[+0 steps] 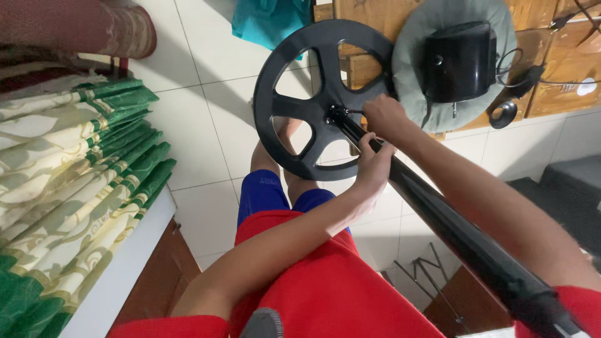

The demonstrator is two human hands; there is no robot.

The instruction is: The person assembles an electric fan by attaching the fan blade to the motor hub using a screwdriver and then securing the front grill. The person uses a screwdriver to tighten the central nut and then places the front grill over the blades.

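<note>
A black round fan base [300, 109] with spokes is held up on the end of a long black pole [463, 241] that runs toward the lower right across my lap. My left hand [374, 164] is wrapped around the pole just behind the hub. My right hand [383, 116] rests at the hub, fingers pinched on a small part where pole and base meet; what it pinches is too small to tell. I am seated, in a red shirt and blue shorts.
Green and cream curtains [75, 169] hang at the left over a white ledge [125, 263]. A black fan motor [457, 62] on a grey cover [413, 75] sits on a wooden pallet [563, 94] ahead. A black ring [504, 114] and a wire frame [426, 275] lie on the white tiles.
</note>
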